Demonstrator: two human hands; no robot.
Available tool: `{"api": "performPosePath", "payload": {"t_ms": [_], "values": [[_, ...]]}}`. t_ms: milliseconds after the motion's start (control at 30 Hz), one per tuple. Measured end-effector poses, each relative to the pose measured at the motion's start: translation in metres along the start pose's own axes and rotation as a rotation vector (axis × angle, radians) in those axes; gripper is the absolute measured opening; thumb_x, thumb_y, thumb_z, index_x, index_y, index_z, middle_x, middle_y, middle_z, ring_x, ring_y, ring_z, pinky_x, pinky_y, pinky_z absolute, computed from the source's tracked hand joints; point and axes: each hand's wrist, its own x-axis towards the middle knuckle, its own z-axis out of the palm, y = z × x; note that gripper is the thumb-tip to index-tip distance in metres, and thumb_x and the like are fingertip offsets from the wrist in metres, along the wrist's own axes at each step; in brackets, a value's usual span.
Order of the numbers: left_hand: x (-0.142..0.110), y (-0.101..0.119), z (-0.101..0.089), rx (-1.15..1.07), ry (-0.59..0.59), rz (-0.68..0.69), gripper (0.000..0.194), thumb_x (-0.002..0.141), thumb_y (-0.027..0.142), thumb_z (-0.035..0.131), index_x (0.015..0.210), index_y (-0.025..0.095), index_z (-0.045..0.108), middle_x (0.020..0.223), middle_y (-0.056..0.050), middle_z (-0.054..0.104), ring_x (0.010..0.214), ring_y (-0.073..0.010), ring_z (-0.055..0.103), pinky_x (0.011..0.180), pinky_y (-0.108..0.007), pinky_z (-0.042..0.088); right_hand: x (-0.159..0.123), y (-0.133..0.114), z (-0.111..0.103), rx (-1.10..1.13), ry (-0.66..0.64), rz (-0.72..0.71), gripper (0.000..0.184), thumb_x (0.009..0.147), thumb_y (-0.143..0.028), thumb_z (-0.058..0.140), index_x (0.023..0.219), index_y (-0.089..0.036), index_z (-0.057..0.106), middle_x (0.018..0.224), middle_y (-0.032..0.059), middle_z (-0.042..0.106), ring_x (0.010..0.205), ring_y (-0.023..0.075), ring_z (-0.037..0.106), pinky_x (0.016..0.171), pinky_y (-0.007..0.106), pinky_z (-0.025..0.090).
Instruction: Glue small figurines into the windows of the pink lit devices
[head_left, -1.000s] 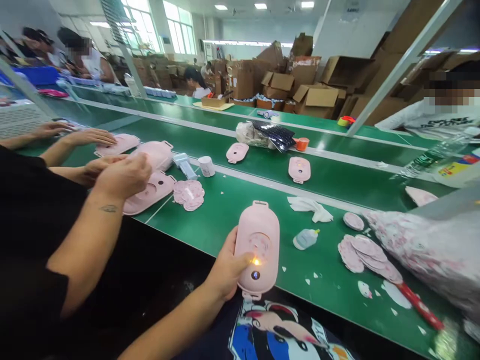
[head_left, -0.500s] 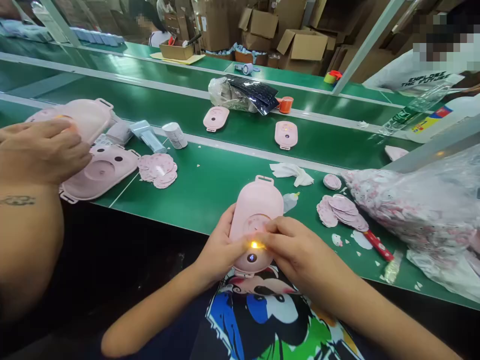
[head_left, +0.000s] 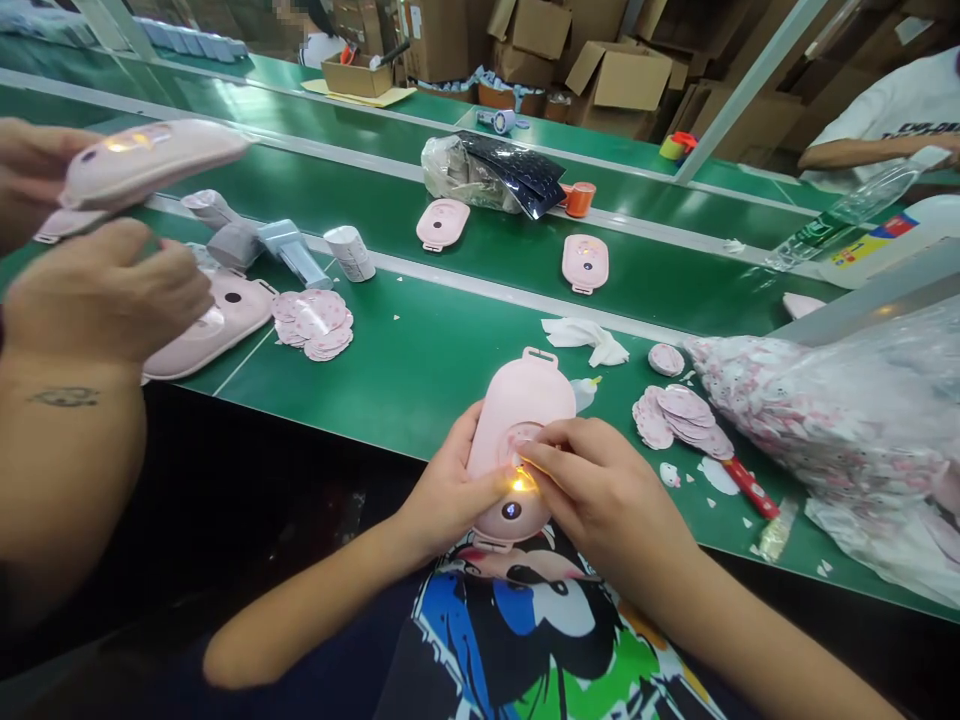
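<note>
My left hand (head_left: pixel 454 490) is clamped on a pink oval plastic device (head_left: pixel 517 400) displaying "4". My right hand's (head_left: pixel 611 485) fingertips touch its face.

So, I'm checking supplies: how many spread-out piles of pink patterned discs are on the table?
2: left pile near the white cylinder; right pile at the red handle. The plastic bag may hide more.

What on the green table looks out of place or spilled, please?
Small white scraps lie scattered on the green table, like litter, and a crumpled white tissue lies loose there. No spill is visible.
</note>
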Motion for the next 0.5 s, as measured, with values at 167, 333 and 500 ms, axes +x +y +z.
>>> {"api": "performPosePath", "payload": {"t_ms": [167,333,500], "values": [[-0.002,0.001,0.003,-0.005,0.025,-0.005,0.067,0.075,0.026,0.081,0.135,0.026,0.051,0.127,-0.010,0.063,0.116,-0.0313,0.059,0.092,-0.040,0.050,-0.004,0.003,-0.002,-0.013,-0.038,-0.118,0.023,0.095,-0.012,0.053,0.115,-0.015,0.065,0.115,0.0108,0.066,0.101,0.0237,0.059,0.087,0.043,0.050],[-0.004,0.003,0.006,-0.031,0.079,-0.013,0.066,0.074,0.026,0.082,0.133,0.024,0.052,0.123,-0.010,0.066,0.112,-0.0297,0.062,0.091,-0.040,0.050,0.005,0.001,-0.005,0.043,0.020,-0.151,0.021,0.094,-0.010,0.053,0.110,-0.018,0.063,0.114,0.0089,0.068,0.101,0.0222,0.061,0.089,0.041,0.049],[-0.002,0.008,0.008,-0.157,0.119,0.048,0.066,0.070,0.025,0.084,0.127,0.025,0.053,0.116,-0.007,0.070,0.105,-0.0269,0.066,0.087,-0.038,0.054,-0.019,-0.017,-0.043,0.301,0.033,-0.036,0.018,0.096,-0.035,0.050,0.111,-0.031,0.060,0.093,0.0039,0.066,0.087,0.0183,0.064,0.072,0.031,0.055]]}}
